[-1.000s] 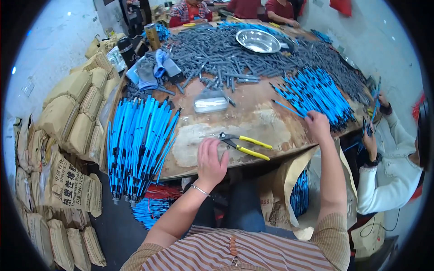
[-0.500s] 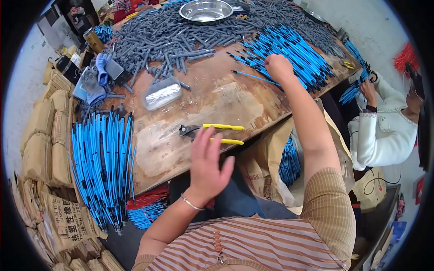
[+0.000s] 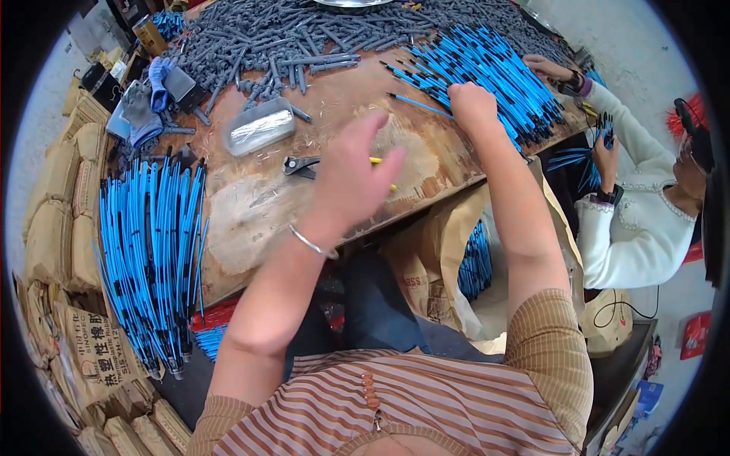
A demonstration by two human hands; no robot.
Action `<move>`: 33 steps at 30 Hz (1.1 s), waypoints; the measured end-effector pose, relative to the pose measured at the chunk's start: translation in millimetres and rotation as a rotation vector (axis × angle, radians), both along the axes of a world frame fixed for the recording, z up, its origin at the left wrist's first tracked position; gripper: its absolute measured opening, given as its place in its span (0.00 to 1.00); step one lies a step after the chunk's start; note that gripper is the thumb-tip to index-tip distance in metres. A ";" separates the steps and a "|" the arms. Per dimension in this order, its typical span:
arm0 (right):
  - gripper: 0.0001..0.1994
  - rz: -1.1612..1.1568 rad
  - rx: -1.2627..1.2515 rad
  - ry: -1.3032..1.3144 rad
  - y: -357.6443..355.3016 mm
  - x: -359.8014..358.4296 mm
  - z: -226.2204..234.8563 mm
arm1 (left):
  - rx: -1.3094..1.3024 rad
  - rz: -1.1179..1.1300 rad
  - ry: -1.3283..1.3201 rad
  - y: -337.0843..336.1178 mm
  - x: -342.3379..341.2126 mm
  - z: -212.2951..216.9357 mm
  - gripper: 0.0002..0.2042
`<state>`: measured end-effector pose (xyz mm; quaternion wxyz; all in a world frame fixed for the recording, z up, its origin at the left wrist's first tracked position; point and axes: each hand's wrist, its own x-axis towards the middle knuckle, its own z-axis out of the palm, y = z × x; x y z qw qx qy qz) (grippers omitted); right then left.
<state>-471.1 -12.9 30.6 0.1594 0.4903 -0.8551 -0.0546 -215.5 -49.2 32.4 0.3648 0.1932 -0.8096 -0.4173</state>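
Head view: left hand point(image 3: 351, 181) spread above pliers point(image 3: 304, 165); right hand point(image 3: 472, 103) fisted on blue rods point(image 3: 487, 68).

We sit at a worn wooden worktable point(image 3: 251, 220) with a scuffed brown top. Tan woven sacks point(image 3: 65, 190) are stacked along our left side, on a pale grey floor point(image 3: 34, 129). Brown paper bags point(image 3: 433, 266) hang below the table edge, under even, soft light

At the upper left of the frame I see a grey heap of rods point(image 3: 258, 34), a clear plastic packet point(image 3: 259, 126) below it, and grey gloves point(image 3: 141, 106). Tan sacks point(image 3: 57, 213) line the left edge; a co-worker's white sleeve point(image 3: 639, 220) sits at right.
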 end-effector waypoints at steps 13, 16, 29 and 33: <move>0.08 0.283 -0.429 -0.363 -10.8 21.8 28.3 | 0.918 -0.240 0.815 -49.3 -7.0 -10.8 0.07; 0.07 0.481 -0.825 -0.824 -19.9 43.6 58.5 | 1.155 -0.251 0.859 -60.9 -4.8 -24.8 0.08; 0.12 0.327 -0.188 -0.714 53.4 142.1 51.4 | 1.314 -0.920 0.741 -51.1 -0.3 -24.1 0.11; 0.11 0.560 0.061 -1.124 39.1 86.4 47.4 | 1.131 -0.526 0.617 -37.1 1.2 -17.7 0.09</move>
